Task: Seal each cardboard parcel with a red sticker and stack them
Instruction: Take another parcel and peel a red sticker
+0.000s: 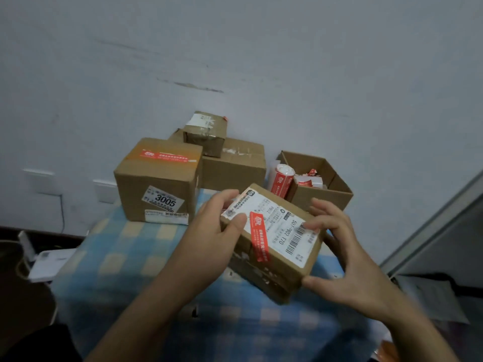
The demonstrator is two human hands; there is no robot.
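A small cardboard parcel (285, 259) with a white shipping label is held tilted above the checked cloth. A red sticker (258, 237) runs across its top and down its near side. My left hand (217, 231) grips the parcel's left end, thumb on the label. My right hand (337, 246) holds the right end, fingers on the barcode and thumb under the near corner. Behind stand a parcel marked 3005 (156, 189) with a red sticker on top, a wider parcel (235, 165), and a small parcel (206, 131) stacked on that one.
An open cardboard box (326, 194) at the back right holds rolls of red stickers (281, 182). The blue and yellow checked cloth (125, 257) covers the surface. A grey wall rises behind, with sockets at the left. A white device (47, 265) lies low left.
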